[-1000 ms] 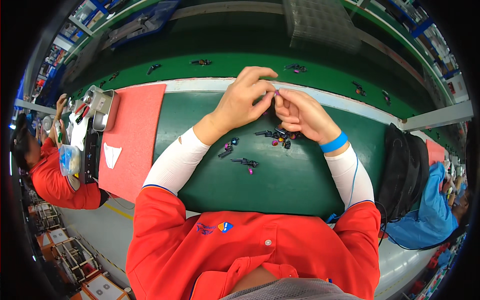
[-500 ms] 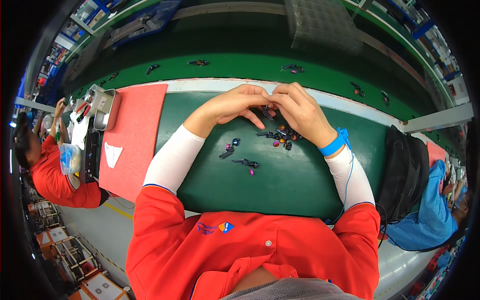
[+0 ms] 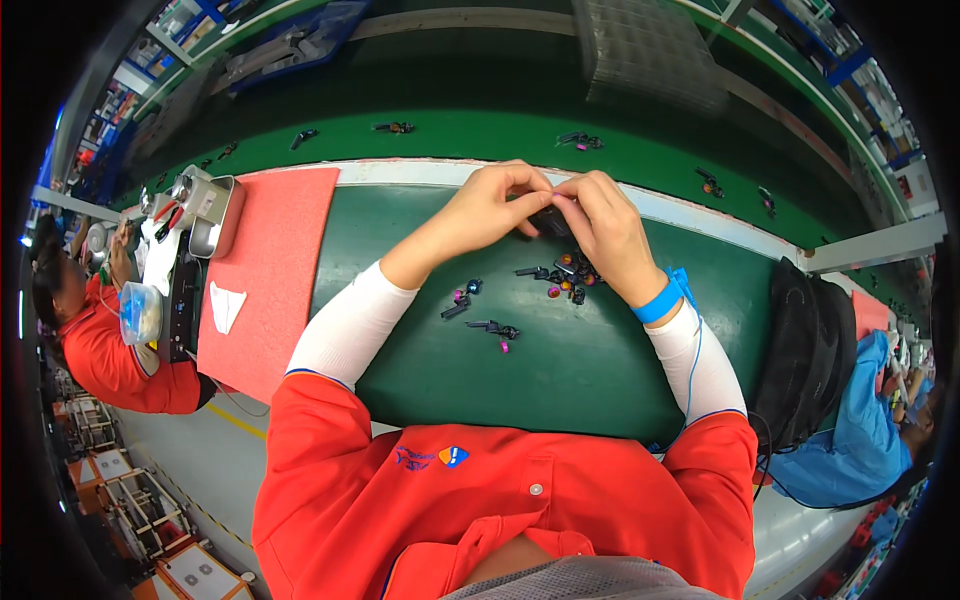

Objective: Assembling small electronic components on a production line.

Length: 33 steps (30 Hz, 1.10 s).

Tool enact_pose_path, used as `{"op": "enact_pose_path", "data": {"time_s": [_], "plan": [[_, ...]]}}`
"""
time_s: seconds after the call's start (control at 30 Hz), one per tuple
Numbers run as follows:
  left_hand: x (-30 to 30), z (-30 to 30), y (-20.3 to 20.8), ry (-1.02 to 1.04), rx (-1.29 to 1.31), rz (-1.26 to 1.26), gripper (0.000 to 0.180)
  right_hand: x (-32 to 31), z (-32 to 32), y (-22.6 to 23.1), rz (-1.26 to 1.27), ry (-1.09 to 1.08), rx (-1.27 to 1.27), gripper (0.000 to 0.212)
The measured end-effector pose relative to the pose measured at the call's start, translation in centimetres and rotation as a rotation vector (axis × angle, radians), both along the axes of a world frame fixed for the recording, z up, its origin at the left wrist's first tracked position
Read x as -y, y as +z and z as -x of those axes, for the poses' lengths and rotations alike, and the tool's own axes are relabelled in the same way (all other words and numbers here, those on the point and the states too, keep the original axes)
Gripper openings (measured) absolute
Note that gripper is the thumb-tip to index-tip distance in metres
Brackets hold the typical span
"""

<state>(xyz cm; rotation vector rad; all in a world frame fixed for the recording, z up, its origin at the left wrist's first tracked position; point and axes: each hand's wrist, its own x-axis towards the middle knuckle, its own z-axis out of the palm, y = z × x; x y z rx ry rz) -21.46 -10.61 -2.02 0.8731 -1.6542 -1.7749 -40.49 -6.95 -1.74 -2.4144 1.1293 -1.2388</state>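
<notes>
My left hand [image 3: 497, 208] and my right hand [image 3: 607, 232] meet at the far side of the green work mat [image 3: 470, 385]. Their fingertips are pinched together around a small black part [image 3: 548, 222], mostly hidden by the fingers. Just below my right hand lies a pile of small black parts [image 3: 566, 274] with orange and magenta round pieces. Nearer to me are a black part with a blue-tinted round end [image 3: 474, 286], a short black stick-like piece [image 3: 455, 309], another black part [image 3: 493, 328] and a magenta ring [image 3: 505, 347]. A blue wrist strap [image 3: 664, 298] circles my right wrist.
Beyond the white ledge [image 3: 420, 172], a green conveyor belt [image 3: 460, 130] carries scattered black parts. A red mat [image 3: 270, 270] with a white scrap and a metal tin [image 3: 215, 215] lie left. A black bag [image 3: 805, 350] stands right. Co-workers sit at both sides.
My hands have drawn closer at the fingertips, with the left thumb now pressed in against the black part. Parts on the belt have shifted slightly left. The pile on the mat is unmoved.
</notes>
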Motion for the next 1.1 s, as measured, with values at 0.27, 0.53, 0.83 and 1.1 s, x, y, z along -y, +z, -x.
{"op": "enact_pose_path", "data": {"time_s": [0.27,0.53,0.83,1.1], "plan": [[-0.7,1.1,-0.4,0.269,-0.056,0.153,0.026,-0.1,-0.5,-0.4,-0.363,-0.138,0.394,0.012],[0.4,0.2,-0.5,0.066,-0.229,-0.269,0.027,0.3,-0.2,-0.8,-0.278,-0.183,0.367,0.011],[-0.5,0.9,-0.5,0.12,-0.24,-0.199,0.024,-0.7,-0.8,0.5,-0.305,-0.273,0.391,0.013],[-0.4,0.9,-0.8,0.137,-0.218,-0.053,0.027,0.0,0.4,0.6,-0.583,-0.204,0.342,0.014]]}}
